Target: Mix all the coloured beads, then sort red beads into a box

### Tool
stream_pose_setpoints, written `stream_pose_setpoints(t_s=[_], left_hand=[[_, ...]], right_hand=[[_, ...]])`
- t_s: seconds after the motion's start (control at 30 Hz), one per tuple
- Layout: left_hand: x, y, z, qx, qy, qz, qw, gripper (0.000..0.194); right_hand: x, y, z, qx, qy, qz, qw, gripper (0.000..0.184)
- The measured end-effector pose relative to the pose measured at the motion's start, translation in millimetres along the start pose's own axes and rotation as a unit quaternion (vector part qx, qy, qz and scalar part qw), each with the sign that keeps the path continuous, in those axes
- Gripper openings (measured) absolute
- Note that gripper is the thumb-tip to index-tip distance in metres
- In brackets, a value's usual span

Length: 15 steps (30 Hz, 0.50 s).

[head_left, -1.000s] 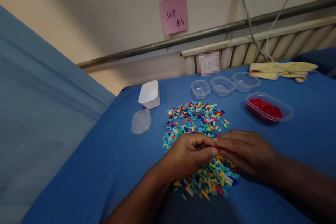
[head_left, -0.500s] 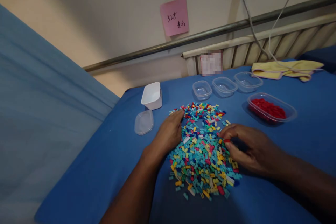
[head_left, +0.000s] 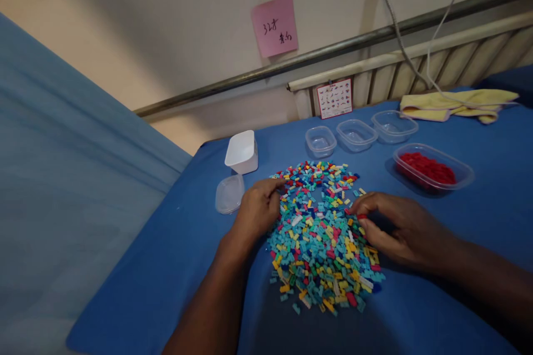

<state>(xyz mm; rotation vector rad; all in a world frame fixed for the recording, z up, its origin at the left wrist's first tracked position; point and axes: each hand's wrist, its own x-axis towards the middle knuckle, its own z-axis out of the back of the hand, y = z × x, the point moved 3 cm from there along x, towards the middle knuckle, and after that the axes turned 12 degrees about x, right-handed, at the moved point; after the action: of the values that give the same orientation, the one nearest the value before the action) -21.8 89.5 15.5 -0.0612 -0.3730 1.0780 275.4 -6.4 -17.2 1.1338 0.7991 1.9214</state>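
Observation:
Small toy building bricks (head_left: 320, 233) in many colours lie in a wide heap on the blue cloth. At the heap's upper left edge is my left hand (head_left: 259, 206), its index finger stretched onto the bricks and the thumb apart from it. I see nothing held in that hand, though its other fingers are partly hidden. On the heap's right side my right hand (head_left: 400, 227) pinches a red brick (head_left: 362, 216) between thumb and fingers. A clear plastic tub (head_left: 462, 177) full of red bricks stands beyond the right hand.
Three clear tubs (head_left: 320, 141) line the back, by the radiator (head_left: 400, 75). Left of the heap are a white box (head_left: 244, 158) and a clear lid (head_left: 230, 195). A yellow cloth (head_left: 458, 105) lies at the back right, with a cable across it. A blue curtain (head_left: 75, 177) hangs left.
My left hand has drawn slightly left, with its index finger now pointing out over the heap's edge. The right hand keeps its pinch on the red brick in nearly the same place.

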Motion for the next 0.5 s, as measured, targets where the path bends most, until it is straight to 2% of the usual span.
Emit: stream_pose_setpoints(t_s=[0.03, 0.17, 0.33, 0.4, 0.5], left_hand=[[0, 0, 0.2, 0.010, -0.005, 0.000, 1.000, 0.047], [0, 2, 1.0, 0.055, 0.032, -0.006, 0.998, 0.041], [1, 3, 12.8, -0.025, -0.068, 0.030, 0.997, 0.041], [2, -4, 7.9, -0.036, -0.042, 0.001, 0.998, 0.040], [0, -19, -5.0, -0.005, 0.023, -0.089, 0.996, 0.037]], right_hand=[[0, -1, 0, 0.001, 0.001, -0.002, 1.000, 0.013], [-1, -3, -1, 0.000, 0.007, -0.007, 1.000, 0.010], [-1, -6, -2, 0.002, 0.010, -0.014, 1.000, 0.009], [-1, -6, -3, 0.002, 0.017, -0.015, 1.000, 0.008], [0, -4, -3, 0.004, 0.021, -0.019, 1.000, 0.006]])
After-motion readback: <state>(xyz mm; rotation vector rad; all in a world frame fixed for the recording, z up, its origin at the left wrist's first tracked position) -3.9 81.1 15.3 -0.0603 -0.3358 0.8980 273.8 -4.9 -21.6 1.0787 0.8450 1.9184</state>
